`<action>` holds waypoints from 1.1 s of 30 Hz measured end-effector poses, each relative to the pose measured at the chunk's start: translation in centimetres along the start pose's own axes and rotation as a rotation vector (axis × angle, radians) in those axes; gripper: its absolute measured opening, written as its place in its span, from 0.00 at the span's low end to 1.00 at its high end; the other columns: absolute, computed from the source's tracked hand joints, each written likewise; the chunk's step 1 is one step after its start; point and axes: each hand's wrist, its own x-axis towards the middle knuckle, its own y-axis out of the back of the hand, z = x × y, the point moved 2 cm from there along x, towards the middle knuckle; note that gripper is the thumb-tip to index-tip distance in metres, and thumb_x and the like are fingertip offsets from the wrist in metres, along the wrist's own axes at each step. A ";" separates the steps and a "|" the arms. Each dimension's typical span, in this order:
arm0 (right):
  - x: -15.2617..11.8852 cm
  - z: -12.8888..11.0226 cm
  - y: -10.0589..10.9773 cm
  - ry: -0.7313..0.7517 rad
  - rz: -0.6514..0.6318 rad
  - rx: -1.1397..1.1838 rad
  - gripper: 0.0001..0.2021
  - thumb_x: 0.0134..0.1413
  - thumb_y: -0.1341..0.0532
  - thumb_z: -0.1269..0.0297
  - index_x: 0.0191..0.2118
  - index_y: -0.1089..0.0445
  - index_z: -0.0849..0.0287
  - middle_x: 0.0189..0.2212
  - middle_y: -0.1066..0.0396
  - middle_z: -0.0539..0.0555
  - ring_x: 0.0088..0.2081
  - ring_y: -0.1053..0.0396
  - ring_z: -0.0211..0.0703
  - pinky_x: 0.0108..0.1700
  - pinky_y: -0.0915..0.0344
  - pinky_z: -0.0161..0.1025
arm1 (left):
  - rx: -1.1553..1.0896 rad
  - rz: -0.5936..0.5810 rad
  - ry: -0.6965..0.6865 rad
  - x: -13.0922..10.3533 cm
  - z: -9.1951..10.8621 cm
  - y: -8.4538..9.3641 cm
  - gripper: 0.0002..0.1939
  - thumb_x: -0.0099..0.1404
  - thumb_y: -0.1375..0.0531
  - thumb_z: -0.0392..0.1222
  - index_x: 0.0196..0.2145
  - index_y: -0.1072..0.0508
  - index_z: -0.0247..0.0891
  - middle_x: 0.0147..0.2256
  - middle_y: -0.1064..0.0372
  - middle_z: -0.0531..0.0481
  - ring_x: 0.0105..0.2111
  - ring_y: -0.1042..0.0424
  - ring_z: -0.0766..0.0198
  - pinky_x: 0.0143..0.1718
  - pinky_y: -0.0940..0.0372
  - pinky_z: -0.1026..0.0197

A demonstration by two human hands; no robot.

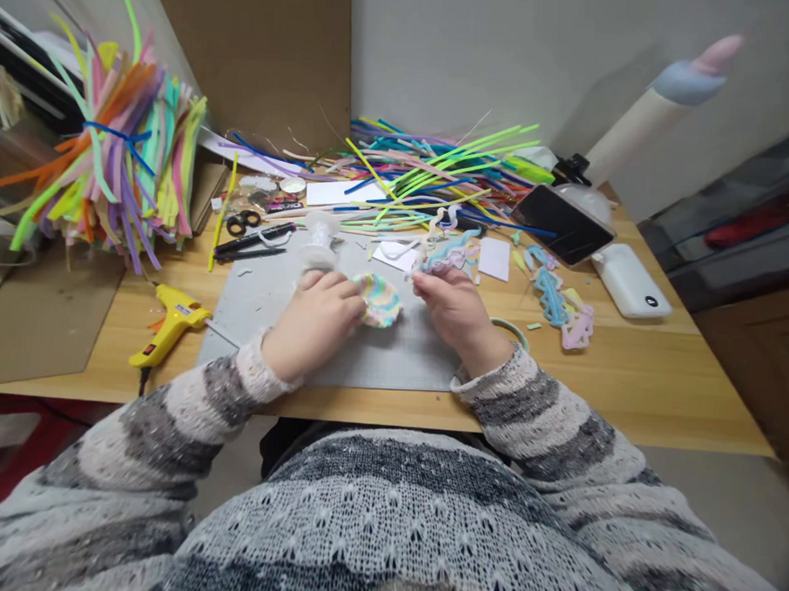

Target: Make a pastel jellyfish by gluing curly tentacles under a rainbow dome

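My left hand [320, 320] is closed at the left edge of a round pastel striped piece [381, 300], gripping it over the grey mat [391, 362]. My right hand [457, 314] pinches a bundle of wavy pastel strips [449, 254] in blue, lilac and cream, a little to the right of the round piece. Just beyond my left hand stands a clear spool [320, 240]. A small white card [396, 255] with a white loop on it lies between and beyond the hands.
A yellow glue gun [171, 321] lies left of the mat, near black scissors [243, 224]. Pipe cleaners [439, 162] pile up at the back; a bundle [123, 144] stands left. To the right are a phone [563, 224], a white device [632, 281] and pastel zigzag pieces [551, 295].
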 end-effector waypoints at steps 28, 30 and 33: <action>-4.6 2.2 -0.1 0.171 -0.292 -0.837 0.09 0.47 0.31 0.61 0.36 0.25 0.51 0.51 0.32 0.56 0.55 0.34 0.51 0.57 0.36 0.54 | -0.360 0.359 0.181 -7.4 3.8 -2.9 0.04 0.66 0.40 0.37 0.39 0.28 0.38 0.37 0.26 0.48 0.38 0.31 0.60 0.40 0.43 0.56; -4.7 2.1 -0.2 0.145 -0.282 -0.858 0.08 0.46 0.30 0.61 0.36 0.25 0.52 0.52 0.32 0.56 0.54 0.33 0.51 0.56 0.36 0.54 | -0.360 0.362 0.181 -7.5 3.9 -2.9 0.04 0.65 0.39 0.37 0.39 0.27 0.37 0.37 0.26 0.48 0.38 0.31 0.59 0.41 0.43 0.56; -4.8 1.9 -0.2 0.103 -0.278 -0.897 0.08 0.46 0.30 0.62 0.35 0.25 0.52 0.53 0.33 0.56 0.54 0.33 0.52 0.57 0.36 0.55 | -0.353 0.361 0.179 -7.7 3.9 -2.9 0.04 0.66 0.40 0.37 0.39 0.27 0.37 0.38 0.25 0.48 0.39 0.31 0.59 0.41 0.43 0.56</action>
